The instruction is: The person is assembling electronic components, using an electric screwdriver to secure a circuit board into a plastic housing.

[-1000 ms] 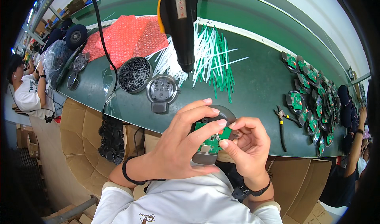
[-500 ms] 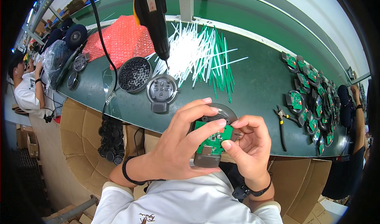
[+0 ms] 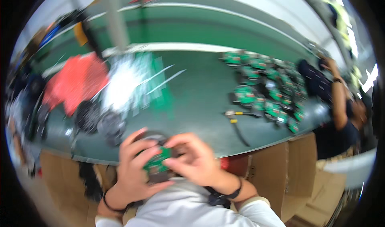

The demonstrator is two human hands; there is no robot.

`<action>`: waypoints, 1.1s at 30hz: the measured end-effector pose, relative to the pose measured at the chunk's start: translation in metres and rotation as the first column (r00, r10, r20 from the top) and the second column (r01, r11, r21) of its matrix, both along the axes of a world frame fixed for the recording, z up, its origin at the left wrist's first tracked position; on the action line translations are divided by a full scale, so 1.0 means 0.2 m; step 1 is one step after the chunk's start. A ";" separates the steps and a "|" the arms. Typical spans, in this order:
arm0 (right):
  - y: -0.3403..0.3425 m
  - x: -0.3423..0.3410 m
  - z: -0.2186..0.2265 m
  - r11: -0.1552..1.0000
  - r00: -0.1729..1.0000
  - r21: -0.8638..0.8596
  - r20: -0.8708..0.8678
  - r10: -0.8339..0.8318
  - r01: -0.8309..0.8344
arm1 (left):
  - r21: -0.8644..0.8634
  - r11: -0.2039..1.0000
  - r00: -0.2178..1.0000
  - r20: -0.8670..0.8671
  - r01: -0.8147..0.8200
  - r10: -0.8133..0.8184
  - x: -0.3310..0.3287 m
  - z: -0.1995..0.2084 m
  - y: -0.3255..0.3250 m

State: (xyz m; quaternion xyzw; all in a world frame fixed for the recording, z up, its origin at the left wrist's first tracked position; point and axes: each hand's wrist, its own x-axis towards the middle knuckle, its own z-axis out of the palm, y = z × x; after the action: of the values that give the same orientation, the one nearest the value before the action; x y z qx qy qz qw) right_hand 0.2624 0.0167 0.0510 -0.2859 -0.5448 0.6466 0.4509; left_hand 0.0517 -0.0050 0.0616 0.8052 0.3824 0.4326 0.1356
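Close in front of my body, both hands hold a dark plastic housing (image 3: 157, 178) with a green circuit board (image 3: 157, 161) in it. My left hand (image 3: 134, 167) is wrapped round its left side, with fingers over the top and the thumb below. My right hand (image 3: 195, 159) pinches the board's right edge between thumb and fingers. Motion blur hides the small parts at those fingertips. Left of the hands, a round grey housing part (image 3: 111, 126) lies on the green table (image 3: 196, 106), beside a round dish of small black pieces (image 3: 87, 116).
Yellow-and-black pliers (image 3: 236, 124) lie right of my hands, before a pile of housings with green boards (image 3: 272, 94). White and green strips (image 3: 132, 82), red bubble wrap (image 3: 76, 82) and a hanging power screwdriver (image 3: 86, 34) are at left. Another person (image 3: 341, 122) is at right, beyond cardboard boxes (image 3: 266, 171).
The view has swung to the right and blurred, so the table's things appear farther left. Both hands keep their hold on the housing, and more of the person at right shows.
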 end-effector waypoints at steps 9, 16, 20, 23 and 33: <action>0.04 0.67 0.01 0.801 0.803 0.048 -0.049 -0.594 0.596 | -0.276 0.954 0.987 0.074 -0.120 0.145 -0.01 -0.15 -0.10; 0.14 1.97 -0.11 0.106 0.115 0.094 -0.107 -0.988 0.990 | -0.121 0.985 0.992 -0.059 -0.121 0.114 0.07 -0.26 -0.01; 0.28 2.48 -0.35 -0.069 -0.067 0.046 -0.031 -0.997 0.997 | -0.255 0.958 0.976 -0.202 -0.129 0.078 -0.04 -0.29 -0.04; 0.35 2.92 -0.50 -0.064 -0.063 -0.010 0.057 -0.996 0.998 | -0.153 0.966 0.976 -0.098 -0.210 0.197 0.02 -0.25 -0.02; 0.38 3.37 -0.47 0.098 -0.408 0.683 0.539 -0.737 0.724 | -0.174 0.974 0.986 -0.100 -0.147 0.131 -0.02 -0.29 -0.03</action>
State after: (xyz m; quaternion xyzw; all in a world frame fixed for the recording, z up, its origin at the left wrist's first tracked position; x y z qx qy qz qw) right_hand 0.9368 0.0935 -0.0438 -0.8438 -0.3354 -0.0986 0.4071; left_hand 0.0473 -0.0118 0.0035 0.7791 0.4809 0.3688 0.1606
